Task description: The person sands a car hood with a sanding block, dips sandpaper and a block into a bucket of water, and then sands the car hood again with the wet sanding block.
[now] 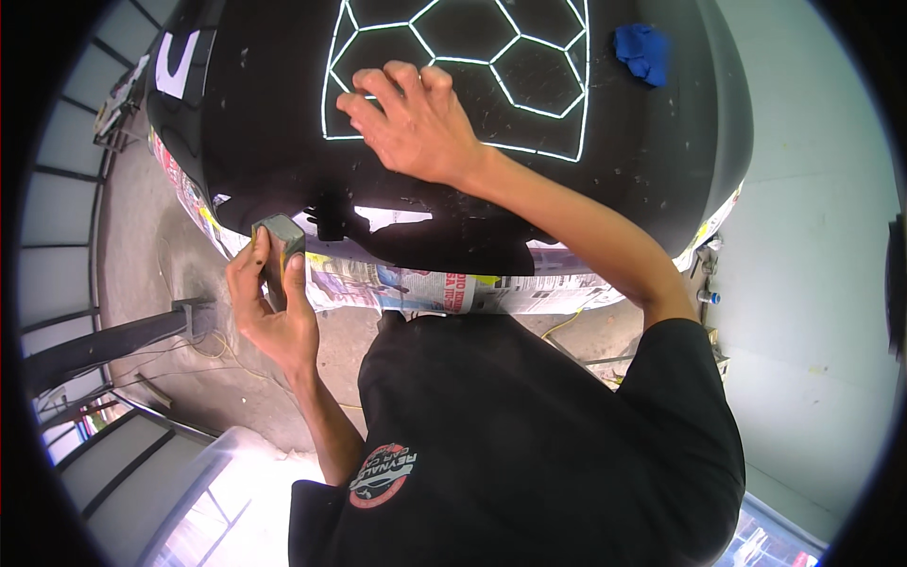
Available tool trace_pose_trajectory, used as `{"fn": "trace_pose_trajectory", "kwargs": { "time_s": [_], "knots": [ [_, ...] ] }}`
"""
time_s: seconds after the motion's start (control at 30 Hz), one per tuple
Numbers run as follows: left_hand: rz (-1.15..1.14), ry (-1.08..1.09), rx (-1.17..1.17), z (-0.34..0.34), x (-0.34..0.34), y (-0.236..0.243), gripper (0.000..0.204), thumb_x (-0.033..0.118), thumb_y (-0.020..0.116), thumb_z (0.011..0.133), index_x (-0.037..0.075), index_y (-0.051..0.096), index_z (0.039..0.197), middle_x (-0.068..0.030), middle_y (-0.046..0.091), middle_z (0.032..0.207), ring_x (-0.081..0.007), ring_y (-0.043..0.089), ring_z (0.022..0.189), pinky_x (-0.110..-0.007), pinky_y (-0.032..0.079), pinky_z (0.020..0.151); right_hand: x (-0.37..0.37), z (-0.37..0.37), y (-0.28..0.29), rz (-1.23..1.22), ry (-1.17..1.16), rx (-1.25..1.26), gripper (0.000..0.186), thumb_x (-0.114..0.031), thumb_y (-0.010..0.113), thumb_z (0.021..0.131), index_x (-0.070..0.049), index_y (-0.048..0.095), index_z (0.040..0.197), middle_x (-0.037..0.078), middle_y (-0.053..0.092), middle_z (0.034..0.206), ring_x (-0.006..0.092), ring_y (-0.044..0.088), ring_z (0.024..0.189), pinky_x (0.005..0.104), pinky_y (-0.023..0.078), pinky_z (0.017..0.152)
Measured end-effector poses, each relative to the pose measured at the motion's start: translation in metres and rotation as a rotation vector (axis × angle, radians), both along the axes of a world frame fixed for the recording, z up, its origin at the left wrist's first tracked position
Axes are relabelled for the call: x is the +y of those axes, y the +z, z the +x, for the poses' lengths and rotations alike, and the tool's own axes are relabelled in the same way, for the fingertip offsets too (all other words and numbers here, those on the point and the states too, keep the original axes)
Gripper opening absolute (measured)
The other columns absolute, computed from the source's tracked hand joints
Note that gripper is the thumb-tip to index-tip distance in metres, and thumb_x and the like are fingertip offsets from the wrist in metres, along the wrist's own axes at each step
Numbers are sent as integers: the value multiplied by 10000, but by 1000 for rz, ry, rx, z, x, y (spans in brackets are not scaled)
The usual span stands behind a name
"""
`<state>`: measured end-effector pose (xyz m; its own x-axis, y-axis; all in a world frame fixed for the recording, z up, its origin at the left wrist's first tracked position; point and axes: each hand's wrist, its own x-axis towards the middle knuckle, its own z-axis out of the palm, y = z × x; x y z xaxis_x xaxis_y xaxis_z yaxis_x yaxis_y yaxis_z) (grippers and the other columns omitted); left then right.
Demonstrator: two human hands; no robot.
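Note:
In front of me is a glossy black car panel [255, 113], curving down toward me. My left hand [274, 302] is raised beside its near left edge and grips a small grey block [281, 234], which looks like a sanding block, between thumb and fingers. My right hand [411, 123] reaches across to the middle of the panel. Its fingers are bent and apart, with the tips toward the black surface, and nothing shows in them. The palm side is hidden. White hexagon lines of light are mirrored in the gloss around this hand. Pale specks dot the panel.
A crumpled blue cloth [642, 54] lies on the panel's right side. Printed newspaper [444, 290] masks the area below the panel's near edge. A dark metal beam [113, 342] stands at the left, with cables on the concrete floor [142, 246]. A pale wall [812, 236] rises at the right.

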<state>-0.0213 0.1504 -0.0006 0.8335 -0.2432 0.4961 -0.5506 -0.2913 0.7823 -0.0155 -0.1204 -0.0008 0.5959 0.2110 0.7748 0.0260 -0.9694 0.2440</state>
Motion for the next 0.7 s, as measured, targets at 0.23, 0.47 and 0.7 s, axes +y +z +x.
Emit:
{"fn": "trace_pose_trajectory", "kwargs": {
  "time_s": [0.23, 0.47, 0.7],
  "knots": [
    [-32, 19, -24, -3, 6, 2, 397, -18, 749, 898, -38, 675, 1287, -150, 649, 1229, -236, 636, 1140, -339, 508, 982, 114, -106, -56, 121, 442, 151, 292, -320, 672, 852, -289, 691, 1142, -30, 598, 1252, 193, 494, 1116, 410, 347, 831],
    [-3, 55, 15, -16, 19, 2, 385, -12, 732, 919, -42, 666, 1297, -151, 642, 1243, -216, 642, 1136, -326, 522, 984, 117, -159, -54, 569, 453, 456, 235, -307, 727, 881, -229, 697, 1101, -15, 595, 1179, 241, 485, 1113, 417, 374, 853],
    [-4, 98, 84, -39, 28, -8, 396, -13, 744, 909, -38, 671, 1298, -157, 637, 1247, -229, 639, 1145, -335, 518, 996, 119, -208, -42, 1047, 757, 966, 219, -306, 641, 987, -125, 696, 1098, 14, 603, 969, 235, 553, 981, 423, 429, 889]
  ]
}}
